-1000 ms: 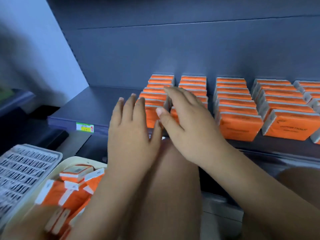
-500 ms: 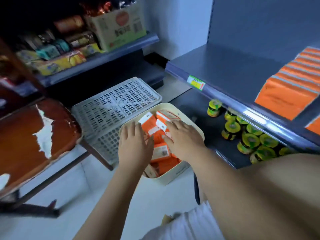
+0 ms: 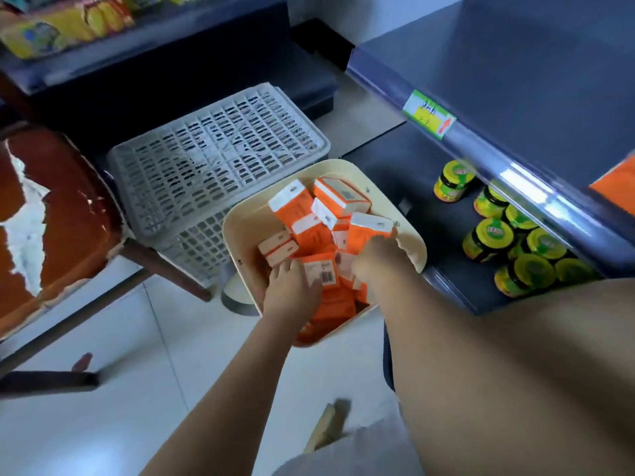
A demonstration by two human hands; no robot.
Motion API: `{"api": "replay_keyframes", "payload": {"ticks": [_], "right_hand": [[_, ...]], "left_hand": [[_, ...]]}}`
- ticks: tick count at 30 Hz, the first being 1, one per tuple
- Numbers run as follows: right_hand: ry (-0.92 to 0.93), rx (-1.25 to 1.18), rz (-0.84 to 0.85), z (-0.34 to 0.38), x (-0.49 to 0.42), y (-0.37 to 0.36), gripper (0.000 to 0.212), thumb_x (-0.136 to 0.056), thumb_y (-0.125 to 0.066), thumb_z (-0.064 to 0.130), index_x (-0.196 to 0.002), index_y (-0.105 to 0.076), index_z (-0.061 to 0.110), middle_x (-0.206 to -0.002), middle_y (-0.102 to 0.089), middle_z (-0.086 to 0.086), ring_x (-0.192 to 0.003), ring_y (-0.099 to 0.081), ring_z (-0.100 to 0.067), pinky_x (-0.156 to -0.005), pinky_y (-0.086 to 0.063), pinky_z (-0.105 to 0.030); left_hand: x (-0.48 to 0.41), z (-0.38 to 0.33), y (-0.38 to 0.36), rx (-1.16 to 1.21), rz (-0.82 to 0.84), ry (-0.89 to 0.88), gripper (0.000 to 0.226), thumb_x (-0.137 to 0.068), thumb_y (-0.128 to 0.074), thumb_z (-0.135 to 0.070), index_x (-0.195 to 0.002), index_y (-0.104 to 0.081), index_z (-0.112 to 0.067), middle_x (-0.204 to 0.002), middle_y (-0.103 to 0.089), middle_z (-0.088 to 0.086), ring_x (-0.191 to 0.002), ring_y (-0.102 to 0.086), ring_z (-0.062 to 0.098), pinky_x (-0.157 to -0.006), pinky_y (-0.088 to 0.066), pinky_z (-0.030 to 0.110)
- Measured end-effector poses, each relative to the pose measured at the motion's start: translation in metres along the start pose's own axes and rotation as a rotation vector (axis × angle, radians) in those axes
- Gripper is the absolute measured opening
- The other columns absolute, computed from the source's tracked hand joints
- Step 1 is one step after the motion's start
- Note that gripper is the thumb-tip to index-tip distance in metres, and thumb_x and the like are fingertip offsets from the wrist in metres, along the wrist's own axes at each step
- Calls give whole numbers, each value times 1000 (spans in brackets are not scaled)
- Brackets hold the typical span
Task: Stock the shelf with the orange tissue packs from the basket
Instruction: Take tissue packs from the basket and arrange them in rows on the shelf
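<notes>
— Now we are reaching both hands into the cream basket, where the orange tissue packs are lying in a loose heap, some on end, some flat. What are we holding?

— Our left hand is working at the basket's near side, with the thumb lying over the edge of the barcoded pack and the fingers curling beside it. We are reading that as a grip. Our right hand is digging in toward the basket's right wall, fingers bent down and buried among the packs. Whether they are closing on one, we cannot tell.

— And where are the packs going?

— The shelf is waiting above and to the right of the basket, with a corner of stocked packs showing at its far right.

— What are we risking?

— The heap is leaning every way, so pulling one pack free may be dragging its neighbours over the basket's rim. A soft pack held by one edge may be slipping on the way up. The jars are standing low to the right of the basket, under that path, and a dropped pack would be landing among them. Leaning on the near rim may also be tipping the basket away from the grey crate just behind it.
</notes>
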State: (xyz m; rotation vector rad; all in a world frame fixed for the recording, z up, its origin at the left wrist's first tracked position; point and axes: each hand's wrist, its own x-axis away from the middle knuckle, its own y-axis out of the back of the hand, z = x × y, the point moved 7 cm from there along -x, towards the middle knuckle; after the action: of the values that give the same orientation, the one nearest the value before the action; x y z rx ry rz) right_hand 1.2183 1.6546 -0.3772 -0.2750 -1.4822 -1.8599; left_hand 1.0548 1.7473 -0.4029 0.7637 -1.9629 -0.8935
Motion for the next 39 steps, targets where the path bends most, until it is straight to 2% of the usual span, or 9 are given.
{"api": "replay_keyframes", "payload": {"ticks": [3, 7, 15, 19, 23, 27, 30, 36, 39], "right_hand": [[-100, -265, -143, -3, -20, 4, 62, -83, -59, 32, -140, -50, 11, -139, -53, -14, -122, -58, -40, -101, -52, -48], [5, -28, -424, -6, -32, 15, 60, -88, -65, 12, -142, -40, 9, -149, -38, -18, -130, -50, -39, -94, -50, -44], [112, 101, -330, -10, -47, 7, 61, -88, -69, 14, -144, -47, 18, -150, -38, -14, -134, -48, -33, -103, -46, -38], [11, -329, -250, -17, -52, 3, 40, -79, -70, 26, -118, -63, 24, -122, -64, -6, -114, -63, -33, -95, -53, -38], [-209, -946, -115, -22, -47, 6, 32, -83, -77, 24, -111, -62, 20, -96, -69, -2, -79, -66, -24, -78, -52, -31], [-169, -1041, -97, -17, -38, 28, 50, -72, -84, 40, -111, -73, 11, -109, -76, -13, -99, -73, -34, -93, -59, -48], [-157, -1074, -83, -16, -24, 47, 44, -80, -83, 41, -108, -73, 9, -107, -75, -11, -100, -73, -34, -95, -59, -48], [-120, -908, -99, -25, 0, 57, 43, -91, -73, 32, -124, -67, 5, -112, -70, -10, -107, -69, -34, -83, -52, -34], [-83, -910, -132, -38, 1, 34, 41, -90, -74, 33, -126, -68, 13, -118, -72, -8, -98, -68, -28, -81, -52, -32]], "left_hand": [[-37, 23, -33, 193, 71, 143, 58, -82, -41, -52, -131, -53, -22, -132, -62, 8, -120, -61, 35, -105, -50, 51], [-61, 27, -43, 434, 66, 275, 41, -92, -59, -21, -132, -60, -10, -130, -66, 14, -125, -61, 36, -105, -50, 41], [-76, 31, -53, 605, 50, 441, 22, -87, -77, -4, -106, -72, -14, -110, -73, 11, -100, -71, 30, -80, -61, 39], [-67, 21, -27, 436, -106, 282, 35, -89, -77, -26, -119, -59, -22, -98, -63, -4, -86, -61, 19, -72, -49, 31], [-43, 14, -7, 755, -171, 151, 18, -95, -66, -33, -109, -58, -25, -95, -70, 5, -72, -66, 16, -58, -54, 30], [-21, 21, 23, 971, -296, 115, 13, -81, -63, -37, -83, -65, -24, -93, -74, 12, -90, -71, 37, -81, -60, 52], [-2, 19, 44, 807, -364, 136, 17, -91, -61, -35, -87, -63, -19, -85, -71, 8, -83, -69, 30, -74, -59, 48], [-12, 31, -14, 584, -34, 319, 36, -106, -48, -28, -134, -61, -8, -112, -69, 10, -103, -66, 30, -98, -53, 44], [-27, 34, -49, 512, 128, 321, 42, -98, -59, -23, -133, -64, -1, -108, -69, 15, -98, -69, 34, -84, -60, 46]]}}
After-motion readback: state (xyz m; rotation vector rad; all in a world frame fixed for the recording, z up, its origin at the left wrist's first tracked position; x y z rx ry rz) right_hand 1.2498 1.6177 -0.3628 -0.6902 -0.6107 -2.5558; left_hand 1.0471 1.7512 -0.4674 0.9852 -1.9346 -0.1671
